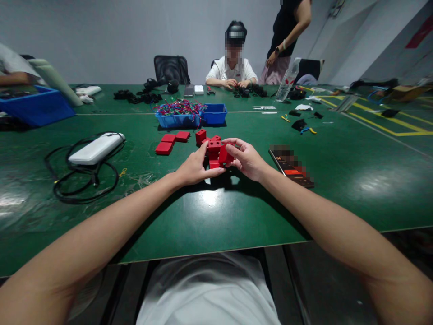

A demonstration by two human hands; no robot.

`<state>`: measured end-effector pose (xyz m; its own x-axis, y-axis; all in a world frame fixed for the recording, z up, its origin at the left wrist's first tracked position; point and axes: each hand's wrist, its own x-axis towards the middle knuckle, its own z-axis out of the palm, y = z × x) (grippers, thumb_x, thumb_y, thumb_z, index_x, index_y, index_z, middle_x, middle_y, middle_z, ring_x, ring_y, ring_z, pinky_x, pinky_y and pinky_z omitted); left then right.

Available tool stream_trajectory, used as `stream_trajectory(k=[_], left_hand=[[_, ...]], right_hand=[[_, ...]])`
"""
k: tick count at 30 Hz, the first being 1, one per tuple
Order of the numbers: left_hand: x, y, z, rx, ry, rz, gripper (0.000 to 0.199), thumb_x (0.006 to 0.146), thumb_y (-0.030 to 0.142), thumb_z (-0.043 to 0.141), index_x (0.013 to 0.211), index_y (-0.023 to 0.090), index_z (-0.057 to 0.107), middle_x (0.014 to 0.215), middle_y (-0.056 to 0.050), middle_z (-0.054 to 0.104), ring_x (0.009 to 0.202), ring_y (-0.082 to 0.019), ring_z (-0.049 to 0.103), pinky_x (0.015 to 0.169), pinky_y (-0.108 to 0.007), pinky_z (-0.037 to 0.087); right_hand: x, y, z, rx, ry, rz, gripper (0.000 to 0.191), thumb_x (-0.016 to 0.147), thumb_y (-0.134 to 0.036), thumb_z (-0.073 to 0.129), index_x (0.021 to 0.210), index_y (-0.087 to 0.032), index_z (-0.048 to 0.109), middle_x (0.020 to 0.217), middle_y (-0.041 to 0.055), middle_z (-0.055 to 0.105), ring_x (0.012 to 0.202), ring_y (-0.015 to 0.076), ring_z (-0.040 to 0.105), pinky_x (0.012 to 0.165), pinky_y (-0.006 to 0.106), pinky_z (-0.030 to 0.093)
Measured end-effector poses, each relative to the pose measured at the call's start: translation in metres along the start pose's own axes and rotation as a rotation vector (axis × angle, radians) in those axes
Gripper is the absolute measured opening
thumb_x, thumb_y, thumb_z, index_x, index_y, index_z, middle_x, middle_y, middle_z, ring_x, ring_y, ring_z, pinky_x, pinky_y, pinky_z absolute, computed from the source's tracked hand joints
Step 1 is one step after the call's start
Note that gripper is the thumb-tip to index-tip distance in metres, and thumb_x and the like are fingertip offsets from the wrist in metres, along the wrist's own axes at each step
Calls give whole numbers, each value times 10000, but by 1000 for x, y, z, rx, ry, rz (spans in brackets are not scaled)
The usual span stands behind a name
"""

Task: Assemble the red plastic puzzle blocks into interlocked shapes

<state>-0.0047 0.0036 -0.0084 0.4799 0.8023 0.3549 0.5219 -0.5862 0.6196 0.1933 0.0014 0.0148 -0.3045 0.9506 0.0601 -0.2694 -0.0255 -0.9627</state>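
Several small red boxy blocks are gathered at the middle of the green table (216,216). My left hand (195,167) is closed around a red block with two dark holes in its top (214,145), its thumb stretched along the near side. In my right hand (248,160) another red block (226,155) is pinched between thumb and fingers, right beside the first. Behind my fingertips stands a red block with holes (200,136). Flat red pieces (164,148) lie to the left of my hands. How the blocks in my hands touch is partly hidden.
Beyond the blocks stand a blue bin of coloured wires (179,121) and a smaller blue bin (216,115). A white power bank (98,149) with a looped black cable lies left, a phone (291,167) right. Across the table a person (233,72) handles black parts.
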Motion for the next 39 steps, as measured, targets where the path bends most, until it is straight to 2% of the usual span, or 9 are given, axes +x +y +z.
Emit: stream_trajectory(k=[7, 12, 17, 21, 25, 28, 36, 39], left_hand=[[0, -2, 1, 18, -5, -5, 958, 738, 585, 717, 1475, 158, 278, 1449, -214, 494, 1290, -378, 542, 1080, -555, 423], [1, -2, 0, -39, 7, 76, 948, 732, 536, 749, 1464, 196, 253, 1460, -182, 477, 1310, -346, 530, 1105, -512, 419], [1, -2, 0, -72, 2, 89, 942, 724, 514, 764, 1456, 209, 256, 1459, -186, 470, 1289, -342, 545, 1090, -521, 433], [0, -2, 1, -104, -11, 83, 936, 733, 485, 766, 1457, 187, 253, 1446, -202, 483, 1259, -337, 571, 1068, -516, 450], [0, -4, 1, -92, 4, 86, 928, 726, 471, 772, 1447, 191, 261, 1404, -184, 518, 1212, -325, 598, 1038, -501, 471], [0, -4, 2, -86, 10, 70, 913, 728, 460, 773, 1442, 194, 268, 1365, -172, 549, 1173, -317, 621, 1014, -491, 488], [0, -6, 3, -143, 7, 84, 893, 736, 418, 784, 1436, 202, 272, 1392, -175, 545, 1223, -317, 603, 1052, -498, 469], [0, -5, 3, -145, 3, 93, 896, 736, 407, 787, 1436, 199, 268, 1369, -177, 565, 1217, -320, 608, 1050, -506, 468]], right_hand=[[0, 0, 1, 7, -13, 20, 657, 539, -534, 891, 1031, -230, 579, 872, 17, 723, 717, 166, 693, 576, 274, 569], [1, 2, 0, -12, -26, 25, 713, 555, -554, 874, 1110, -253, 541, 918, 19, 728, 717, 173, 696, 565, 278, 571], [-2, 4, 4, -33, -15, -17, 738, 572, -542, 867, 1163, -248, 537, 908, 13, 722, 727, 177, 704, 619, 294, 585], [-3, 9, 7, -40, 37, -76, 706, 572, -534, 870, 1134, -245, 555, 898, 12, 720, 749, 168, 704, 655, 278, 592], [0, 13, 6, -30, -4, -110, 719, 584, -573, 853, 1145, -244, 545, 911, 19, 724, 728, 163, 705, 644, 281, 602], [0, 14, 6, -29, -38, -130, 707, 600, -565, 851, 1152, -250, 542, 941, 26, 725, 762, 169, 712, 692, 298, 613], [-3, 14, 9, -77, 7, -169, 677, 606, -546, 856, 1135, -249, 555, 972, 40, 714, 858, 203, 708, 776, 351, 613], [-2, 14, 9, -76, -2, -172, 688, 592, -537, 866, 1130, -248, 550, 960, 33, 705, 857, 193, 701, 783, 339, 608]])
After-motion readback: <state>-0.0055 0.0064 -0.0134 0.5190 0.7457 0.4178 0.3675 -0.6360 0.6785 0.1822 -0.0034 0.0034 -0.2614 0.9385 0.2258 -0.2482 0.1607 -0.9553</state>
